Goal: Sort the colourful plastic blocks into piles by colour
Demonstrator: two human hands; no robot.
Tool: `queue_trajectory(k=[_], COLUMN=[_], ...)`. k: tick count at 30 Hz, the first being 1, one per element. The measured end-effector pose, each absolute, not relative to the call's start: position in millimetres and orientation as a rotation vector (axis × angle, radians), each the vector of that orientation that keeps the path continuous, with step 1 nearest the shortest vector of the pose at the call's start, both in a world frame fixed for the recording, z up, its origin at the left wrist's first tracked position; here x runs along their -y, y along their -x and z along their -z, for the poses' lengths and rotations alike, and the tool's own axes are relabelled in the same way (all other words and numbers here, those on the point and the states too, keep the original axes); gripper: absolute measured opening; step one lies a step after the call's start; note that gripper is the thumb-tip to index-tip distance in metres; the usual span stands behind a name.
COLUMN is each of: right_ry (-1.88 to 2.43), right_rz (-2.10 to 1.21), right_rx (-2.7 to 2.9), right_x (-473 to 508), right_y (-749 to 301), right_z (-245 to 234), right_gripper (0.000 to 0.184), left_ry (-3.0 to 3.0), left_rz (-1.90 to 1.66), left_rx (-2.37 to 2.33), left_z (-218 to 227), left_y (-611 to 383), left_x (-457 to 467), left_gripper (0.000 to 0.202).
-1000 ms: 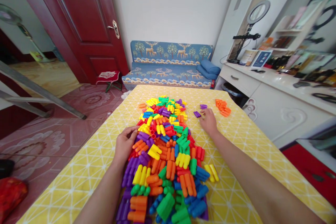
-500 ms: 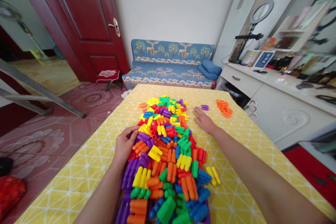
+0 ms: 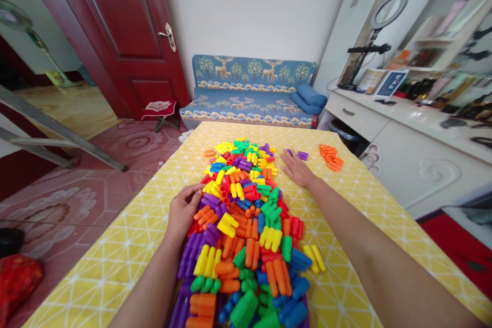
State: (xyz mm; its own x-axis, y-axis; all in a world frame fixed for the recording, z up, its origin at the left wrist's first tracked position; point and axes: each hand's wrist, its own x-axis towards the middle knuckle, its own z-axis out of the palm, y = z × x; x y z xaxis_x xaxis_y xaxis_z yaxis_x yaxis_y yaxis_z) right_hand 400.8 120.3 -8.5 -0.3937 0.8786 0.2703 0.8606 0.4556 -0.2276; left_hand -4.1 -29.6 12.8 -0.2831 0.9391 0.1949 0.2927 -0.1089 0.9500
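Yellow cloth [image 3: 123,256], spread under a long heap of mixed blocks [image 3: 251,253]. Along the heap's left side, the left hand [image 3: 185,210], fingers bent; cannot tell if gripping. Farther out, the right hand [image 3: 298,169], open, palm down, right by purple blocks [image 3: 303,156], away from the heap. Off right, orange blocks [image 3: 330,158], bunched up, maybe for being one colour. At the back, a blue sofa [image 3: 246,96].

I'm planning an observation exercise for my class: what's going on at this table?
A person has both hands among plastic pieces on a yellow tablecloth. The left hand is at the left edge of a long multicoloured pile; its grip is unclear. The right hand is spread beyond the pile's right side, by purple pieces. Orange pieces lie farther right.
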Motion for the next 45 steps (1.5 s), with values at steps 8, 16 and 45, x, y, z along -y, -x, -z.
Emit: queue_trajectory(k=[8, 16, 45], right_ry=[1.651, 1.484, 1.626], right_rz=[-0.195, -0.518, -0.466], right_rx=[2.302, 1.819, 1.534], right_x=[-58, 22, 78], right_y=[-372, -353, -310], right_z=[1, 6, -17], right_gripper=[0.066, 0.047, 0.024], left_ry=[-1.404, -1.393, -1.387], left_rz=[-1.409, -1.426, -1.386], left_rx=[-1.569, -1.562, -1.588], left_z=[-6, -9, -12], left_y=[8, 5, 7], left_x=[26, 27, 28], left_gripper=[0.039, 0.040, 0.045])
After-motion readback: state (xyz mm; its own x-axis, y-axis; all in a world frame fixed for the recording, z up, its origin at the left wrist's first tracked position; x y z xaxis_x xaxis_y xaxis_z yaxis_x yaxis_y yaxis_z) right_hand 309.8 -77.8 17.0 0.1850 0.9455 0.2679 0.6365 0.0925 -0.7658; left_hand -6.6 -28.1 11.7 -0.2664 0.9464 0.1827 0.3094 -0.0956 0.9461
